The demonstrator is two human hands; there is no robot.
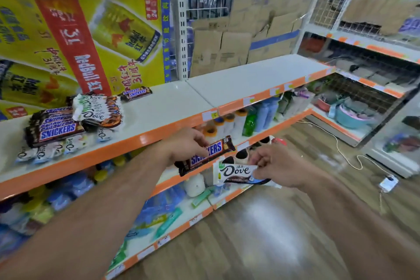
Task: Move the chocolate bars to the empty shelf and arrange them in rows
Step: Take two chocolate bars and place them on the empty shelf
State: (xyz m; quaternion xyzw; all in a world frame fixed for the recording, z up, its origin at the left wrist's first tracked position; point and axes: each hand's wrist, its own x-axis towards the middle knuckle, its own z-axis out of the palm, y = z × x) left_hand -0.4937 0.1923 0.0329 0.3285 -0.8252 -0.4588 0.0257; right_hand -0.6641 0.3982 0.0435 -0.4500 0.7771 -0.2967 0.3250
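My left hand (185, 144) grips a brown Snickers bar (218, 149) in front of the shelf's orange edge. Just right of it, my right hand (276, 163) pinches a white Dove bar (236, 173) by its right end. Both bars hang in the air below the top shelf level. On the left part of the white shelf (172, 107) lies a pile of Snickers bars (54, 128), with Dove bars (96, 109) stacked on it and more Dove bars (56, 148) in front. A single Snickers bar (136, 93) lies behind the pile. The right shelf section (254, 79) is bare.
A yellow Red Bull carton (79, 41) stands behind the pile. Lower shelves hold bottles (250, 120) and packets. Cardboard boxes (250, 36) stand behind the bare section. Another shelf unit (363, 88) runs along the right. A white cable (341, 150) lies on the wooden floor.
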